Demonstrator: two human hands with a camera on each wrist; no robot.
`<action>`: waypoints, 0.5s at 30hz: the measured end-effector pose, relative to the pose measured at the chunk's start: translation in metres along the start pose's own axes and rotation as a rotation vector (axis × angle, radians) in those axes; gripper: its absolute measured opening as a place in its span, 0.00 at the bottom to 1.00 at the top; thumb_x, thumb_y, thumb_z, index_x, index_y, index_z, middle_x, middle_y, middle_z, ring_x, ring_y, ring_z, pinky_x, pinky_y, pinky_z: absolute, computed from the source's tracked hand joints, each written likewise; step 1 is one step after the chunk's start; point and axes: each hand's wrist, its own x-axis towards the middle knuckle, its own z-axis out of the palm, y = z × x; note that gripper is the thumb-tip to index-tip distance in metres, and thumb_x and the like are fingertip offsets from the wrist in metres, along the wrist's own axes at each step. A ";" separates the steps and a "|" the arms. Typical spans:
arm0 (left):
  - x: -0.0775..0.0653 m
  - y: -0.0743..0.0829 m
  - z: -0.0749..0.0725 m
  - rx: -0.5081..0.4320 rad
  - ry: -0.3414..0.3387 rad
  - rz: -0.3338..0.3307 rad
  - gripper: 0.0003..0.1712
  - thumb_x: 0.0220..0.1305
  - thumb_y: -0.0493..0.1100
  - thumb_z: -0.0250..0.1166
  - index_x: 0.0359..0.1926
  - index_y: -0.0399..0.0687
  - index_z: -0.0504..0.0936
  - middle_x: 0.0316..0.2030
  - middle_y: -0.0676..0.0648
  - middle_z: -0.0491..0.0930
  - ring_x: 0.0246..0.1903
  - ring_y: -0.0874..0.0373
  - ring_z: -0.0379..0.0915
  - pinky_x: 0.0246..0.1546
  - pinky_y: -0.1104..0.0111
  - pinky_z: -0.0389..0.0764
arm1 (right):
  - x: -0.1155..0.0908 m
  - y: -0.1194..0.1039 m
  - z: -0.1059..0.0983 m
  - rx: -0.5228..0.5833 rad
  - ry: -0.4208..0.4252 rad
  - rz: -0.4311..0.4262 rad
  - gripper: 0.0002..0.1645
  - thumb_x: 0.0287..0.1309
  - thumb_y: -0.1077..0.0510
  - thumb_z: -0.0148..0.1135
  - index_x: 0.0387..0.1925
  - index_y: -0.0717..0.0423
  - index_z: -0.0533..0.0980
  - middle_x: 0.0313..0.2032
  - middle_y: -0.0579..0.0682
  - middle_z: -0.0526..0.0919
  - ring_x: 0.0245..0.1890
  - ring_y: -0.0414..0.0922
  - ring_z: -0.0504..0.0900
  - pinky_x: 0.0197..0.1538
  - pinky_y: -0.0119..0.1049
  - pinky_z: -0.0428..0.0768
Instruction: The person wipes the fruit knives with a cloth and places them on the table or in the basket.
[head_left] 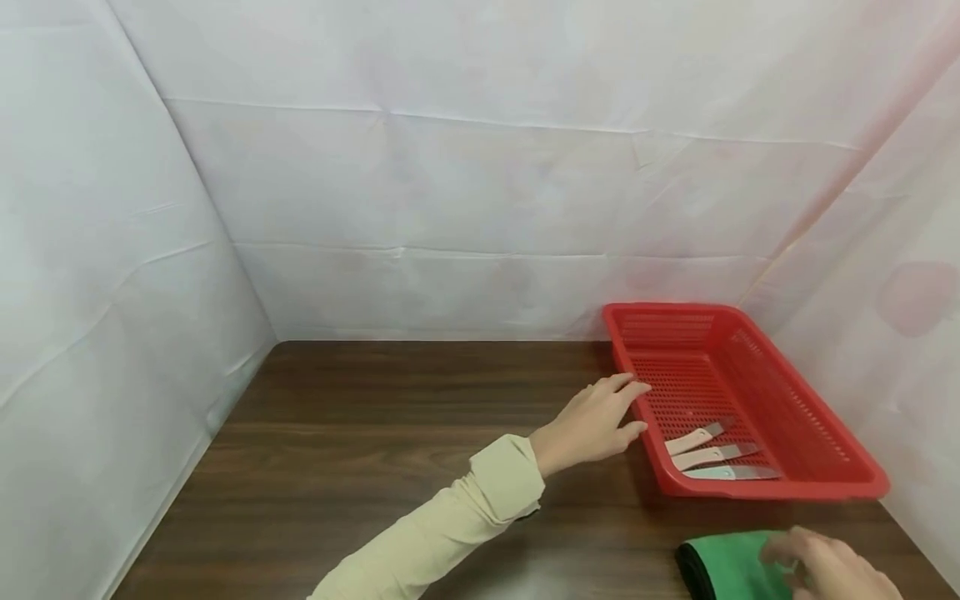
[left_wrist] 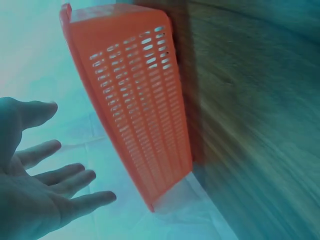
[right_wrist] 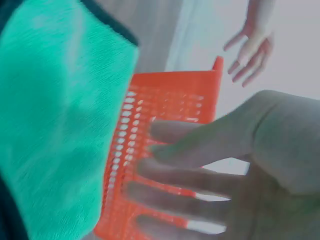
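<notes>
My left hand (head_left: 592,421) reaches to the left rim of a red plastic basket (head_left: 810,387), its fingers spread and holding nothing. In the left wrist view the fingers (left_wrist: 95,197) stand apart from the basket's slotted side wall (left_wrist: 135,100). Three knives with pale handles lie in the basket's near left corner, one of them a white-handled knife (head_left: 723,472). A folded green cloth (head_left: 731,567) with a black edge lies on the table in front of the basket. Over the cloth's right side is my right hand (head_left: 836,567), blurred, with loosely bent fingers and nothing gripped.
The dark wood-grain table (head_left: 360,467) stretches away to the left. White sheeting (head_left: 450,183) hangs as walls at the back and on both sides. The basket stands close to the back and right sheeting.
</notes>
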 end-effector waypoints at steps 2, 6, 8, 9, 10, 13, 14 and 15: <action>-0.010 -0.002 -0.002 -0.017 0.004 0.013 0.28 0.61 0.53 0.52 0.61 0.54 0.60 0.59 0.50 0.62 0.56 0.59 0.60 0.53 0.68 0.66 | -0.003 -0.009 -0.006 -0.018 0.141 -0.044 0.13 0.40 0.63 0.64 0.32 0.47 0.76 0.29 0.44 0.74 0.27 0.43 0.72 0.23 0.41 0.71; -0.030 -0.005 -0.005 -0.045 0.030 0.025 0.27 0.61 0.51 0.51 0.61 0.52 0.60 0.59 0.49 0.62 0.58 0.59 0.58 0.55 0.66 0.65 | -0.010 -0.027 -0.009 -0.008 0.533 -0.170 0.14 0.36 0.63 0.67 0.30 0.45 0.77 0.29 0.44 0.72 0.22 0.35 0.68 0.20 0.33 0.66; -0.041 -0.008 -0.007 -0.044 0.041 0.031 0.27 0.61 0.50 0.51 0.61 0.53 0.60 0.59 0.48 0.61 0.59 0.58 0.57 0.56 0.63 0.63 | -0.010 -0.036 -0.009 0.035 0.706 -0.255 0.16 0.33 0.63 0.69 0.30 0.47 0.78 0.29 0.45 0.72 0.19 0.31 0.66 0.19 0.30 0.64; -0.047 -0.009 -0.008 -0.040 0.045 0.038 0.27 0.61 0.49 0.51 0.61 0.54 0.60 0.60 0.48 0.60 0.59 0.58 0.56 0.57 0.62 0.62 | -0.009 -0.040 -0.008 0.058 0.773 -0.289 0.16 0.32 0.63 0.70 0.30 0.47 0.78 0.29 0.45 0.72 0.19 0.30 0.66 0.18 0.29 0.64; -0.053 -0.011 -0.009 -0.032 0.048 0.048 0.27 0.61 0.49 0.51 0.61 0.54 0.60 0.60 0.48 0.60 0.60 0.58 0.55 0.57 0.60 0.62 | -0.008 -0.044 -0.008 0.077 0.824 -0.319 0.17 0.31 0.63 0.71 0.30 0.48 0.78 0.30 0.45 0.72 0.19 0.30 0.65 0.18 0.28 0.63; -0.074 -0.019 -0.012 0.000 0.067 0.084 0.27 0.59 0.46 0.53 0.60 0.55 0.61 0.60 0.49 0.60 0.61 0.58 0.53 0.57 0.57 0.60 | -0.002 -0.055 -0.008 0.127 0.883 -0.384 0.18 0.32 0.63 0.71 0.32 0.49 0.78 0.31 0.45 0.73 0.23 0.32 0.67 0.18 0.26 0.63; -0.081 -0.022 -0.014 0.008 0.078 0.089 0.27 0.58 0.45 0.53 0.60 0.55 0.62 0.60 0.49 0.60 0.61 0.58 0.52 0.57 0.56 0.60 | 0.000 -0.058 -0.007 0.135 0.901 -0.401 0.18 0.32 0.63 0.71 0.32 0.48 0.78 0.32 0.45 0.73 0.25 0.33 0.67 0.20 0.26 0.63; -0.088 -0.025 -0.014 0.016 0.096 0.089 0.27 0.57 0.44 0.54 0.59 0.55 0.62 0.60 0.49 0.59 0.61 0.57 0.52 0.57 0.55 0.60 | 0.002 -0.062 -0.007 0.136 0.907 -0.401 0.18 0.33 0.62 0.71 0.32 0.48 0.78 0.32 0.44 0.73 0.27 0.35 0.67 0.21 0.27 0.63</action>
